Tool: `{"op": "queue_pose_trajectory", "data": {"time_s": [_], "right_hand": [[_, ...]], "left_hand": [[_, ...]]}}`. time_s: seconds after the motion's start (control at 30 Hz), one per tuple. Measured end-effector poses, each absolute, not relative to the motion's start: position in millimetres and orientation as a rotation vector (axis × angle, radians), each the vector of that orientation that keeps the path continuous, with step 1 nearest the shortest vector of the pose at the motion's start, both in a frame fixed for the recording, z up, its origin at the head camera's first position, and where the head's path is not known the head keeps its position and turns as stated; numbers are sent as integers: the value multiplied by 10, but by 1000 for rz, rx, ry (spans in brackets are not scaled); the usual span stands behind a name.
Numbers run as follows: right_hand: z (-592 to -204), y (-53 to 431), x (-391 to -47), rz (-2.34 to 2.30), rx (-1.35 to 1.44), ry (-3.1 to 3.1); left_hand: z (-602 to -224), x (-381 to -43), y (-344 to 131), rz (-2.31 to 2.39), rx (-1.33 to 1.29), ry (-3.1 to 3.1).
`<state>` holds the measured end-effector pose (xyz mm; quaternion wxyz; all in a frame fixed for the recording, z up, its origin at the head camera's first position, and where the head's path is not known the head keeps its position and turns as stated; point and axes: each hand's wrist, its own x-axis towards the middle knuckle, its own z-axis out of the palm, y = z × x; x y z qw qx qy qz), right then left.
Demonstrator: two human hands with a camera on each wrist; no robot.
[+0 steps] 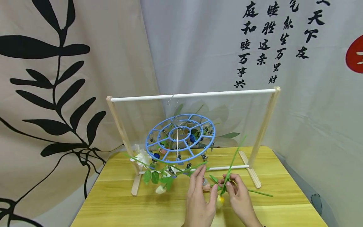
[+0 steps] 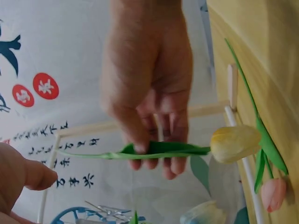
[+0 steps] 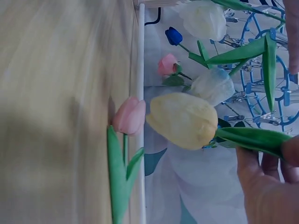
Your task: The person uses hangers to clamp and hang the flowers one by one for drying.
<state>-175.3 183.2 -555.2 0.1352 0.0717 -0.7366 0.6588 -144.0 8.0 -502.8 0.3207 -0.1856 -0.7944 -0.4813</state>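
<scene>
My right hand [image 1: 238, 195] pinches a yellow tulip [image 2: 236, 143] by its green leaf and stem. The bloom points down, and the stem rises above the fingers. To its left is my left hand [image 1: 199, 198], fingers extended, thumb apart, holding nothing visible; its fingertips are near a green stem by the hanger. Ahead, a round blue clip hanger [image 1: 181, 149] hangs tilted from a white rod [image 1: 195, 95]. Flowers hang from its clips, among them a white bloom [image 3: 201, 19], a blue bud [image 3: 173, 36] and a pink rose [image 3: 167, 64].
A pink tulip [image 3: 130, 115] lies on the wooden table [image 1: 113, 208], its stem [image 1: 261, 192] pointing right. Wooden side posts [image 1: 263, 126] and a low white bar [image 1: 227, 168] form the stand. Behind hangs a printed curtain [image 1: 193, 47].
</scene>
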Motion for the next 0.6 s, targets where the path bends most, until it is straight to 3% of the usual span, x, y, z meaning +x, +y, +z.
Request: {"op": "queue_pose_trajectory", "data": {"time_s": [0.6], "right_hand": [[-5495, 1583, -1826, 1604, 314, -2103]], "left_hand": [[-4808, -1980, 47, -1467, -301, -2202]]}}
